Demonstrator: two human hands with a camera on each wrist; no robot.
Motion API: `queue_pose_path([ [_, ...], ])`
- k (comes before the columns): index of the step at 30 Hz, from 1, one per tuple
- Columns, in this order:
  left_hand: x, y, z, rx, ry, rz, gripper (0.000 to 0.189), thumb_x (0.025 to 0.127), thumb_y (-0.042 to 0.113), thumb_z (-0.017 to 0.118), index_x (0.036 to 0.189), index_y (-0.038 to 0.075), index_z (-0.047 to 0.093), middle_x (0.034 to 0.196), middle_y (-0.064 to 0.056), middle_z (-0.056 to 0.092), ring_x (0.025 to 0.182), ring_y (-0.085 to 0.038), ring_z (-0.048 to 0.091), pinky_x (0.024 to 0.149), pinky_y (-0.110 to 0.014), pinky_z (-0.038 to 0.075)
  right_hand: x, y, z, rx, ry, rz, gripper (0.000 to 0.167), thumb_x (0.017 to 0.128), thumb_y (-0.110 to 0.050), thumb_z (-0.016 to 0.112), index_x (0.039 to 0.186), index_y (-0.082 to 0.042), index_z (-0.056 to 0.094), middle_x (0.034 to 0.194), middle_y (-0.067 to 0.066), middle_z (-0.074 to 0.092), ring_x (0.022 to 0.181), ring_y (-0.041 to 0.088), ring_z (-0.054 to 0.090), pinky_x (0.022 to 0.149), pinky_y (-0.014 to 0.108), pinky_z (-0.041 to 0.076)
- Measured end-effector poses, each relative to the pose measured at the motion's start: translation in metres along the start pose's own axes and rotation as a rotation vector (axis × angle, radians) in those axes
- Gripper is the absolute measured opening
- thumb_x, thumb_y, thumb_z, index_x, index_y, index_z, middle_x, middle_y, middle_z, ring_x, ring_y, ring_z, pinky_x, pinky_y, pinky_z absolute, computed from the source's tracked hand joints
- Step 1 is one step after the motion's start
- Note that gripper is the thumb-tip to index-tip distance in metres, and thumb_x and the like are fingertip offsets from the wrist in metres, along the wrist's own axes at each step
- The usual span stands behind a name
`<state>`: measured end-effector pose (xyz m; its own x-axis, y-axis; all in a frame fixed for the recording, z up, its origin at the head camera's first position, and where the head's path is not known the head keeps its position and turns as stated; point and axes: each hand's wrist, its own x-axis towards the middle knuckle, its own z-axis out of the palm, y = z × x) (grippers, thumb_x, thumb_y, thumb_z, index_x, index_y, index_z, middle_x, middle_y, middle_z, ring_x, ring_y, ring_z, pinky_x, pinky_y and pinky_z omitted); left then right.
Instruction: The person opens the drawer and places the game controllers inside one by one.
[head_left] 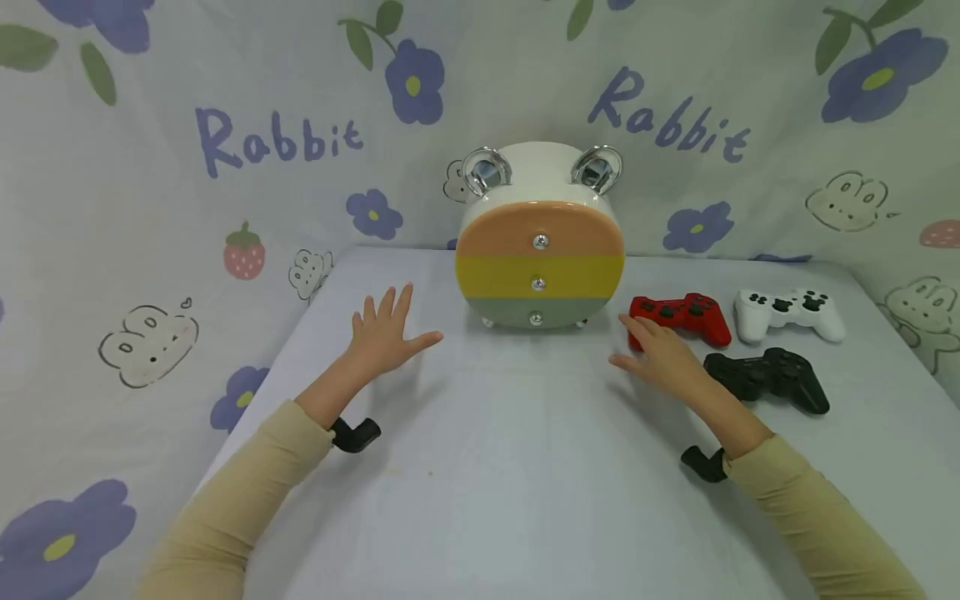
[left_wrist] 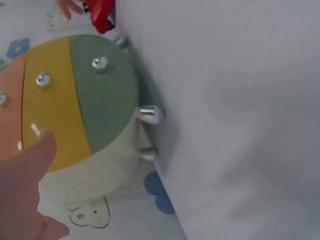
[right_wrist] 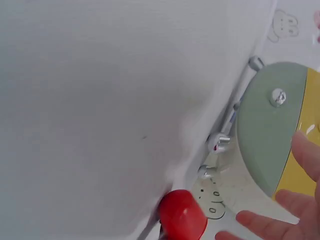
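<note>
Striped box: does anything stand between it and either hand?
Nothing visible does. Only white tabletop shows between the left hand and the striped box. The red controller lies to the box's right, near the right hand, but not across that hand's way to the box front.

White cabinet (head_left: 570,262) with orange, yellow and green stripes, red controller (head_left: 688,313), white controller (head_left: 790,313), black controller (head_left: 768,377)

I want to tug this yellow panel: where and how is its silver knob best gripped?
I'd pinch the silver knob by its round head, coming straight from the front and closing on its left and right. It juts out from the yellow panel, with the upper knob above it and the lower knob beneath, so its sides look freer.
</note>
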<state>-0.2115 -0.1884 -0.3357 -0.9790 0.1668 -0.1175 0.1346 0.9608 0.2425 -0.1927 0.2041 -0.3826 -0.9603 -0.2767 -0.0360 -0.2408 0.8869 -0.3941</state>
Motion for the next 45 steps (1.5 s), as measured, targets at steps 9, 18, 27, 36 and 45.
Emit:
queue_pose_path([
  [9,0.023,0.027,-0.041,-0.075,0.117,0.040,0.095,0.084,0.060,0.049,0.148,0.011,-0.003,0.152,-0.021,0.003,0.134,-0.050,-0.002,0.105,-0.063,0.004,0.016,-0.017,0.000,0.131,0.004,0.016,0.070,0.087,-0.039,0.059,0.144,-0.012,0.028,0.137,0.021,0.042,0.123,0.039,0.040,0.095,0.057,0.036],
  [18,0.045,0.057,-0.073,-0.188,0.250,0.175,0.092,0.085,0.058,0.050,0.148,0.011,0.002,0.153,-0.011,0.012,0.139,-0.030,0.015,0.111,-0.047,0.015,0.033,-0.031,0.007,0.233,0.086,-0.086,0.057,0.086,-0.026,0.064,0.136,-0.009,0.042,0.123,0.021,0.055,0.105,0.036,0.056,0.083,0.047,0.048],
  [27,0.066,0.078,-0.095,-0.306,0.246,0.242,0.091,0.086,0.055,0.051,0.148,0.012,0.001,0.154,-0.005,0.009,0.140,-0.022,0.012,0.112,-0.040,0.015,0.047,-0.039,0.018,0.314,0.138,-0.183,0.050,0.083,-0.019,0.067,0.129,-0.005,0.051,0.111,0.020,0.062,0.093,0.031,0.062,0.077,0.041,0.052],
  [36,0.077,0.093,-0.100,-0.279,0.253,0.251,0.097,0.081,0.058,0.056,0.148,0.016,-0.001,0.153,-0.005,0.011,0.140,-0.022,0.013,0.112,-0.042,0.017,0.058,-0.049,0.024,0.359,0.152,-0.212,0.047,0.082,-0.018,0.069,0.125,-0.005,0.055,0.106,0.019,0.064,0.088,0.029,0.063,0.075,0.039,0.052],
  [45,0.085,0.099,-0.094,-0.356,0.297,0.254,0.109,0.072,0.057,0.067,0.148,0.022,-0.004,0.154,-0.003,0.002,0.140,-0.021,0.009,0.112,-0.040,0.016,0.072,-0.056,0.033,0.394,0.100,-0.229,0.041,0.083,-0.017,0.067,0.122,-0.005,0.058,0.104,0.016,0.066,0.094,0.028,0.062,0.081,0.039,0.051],
])
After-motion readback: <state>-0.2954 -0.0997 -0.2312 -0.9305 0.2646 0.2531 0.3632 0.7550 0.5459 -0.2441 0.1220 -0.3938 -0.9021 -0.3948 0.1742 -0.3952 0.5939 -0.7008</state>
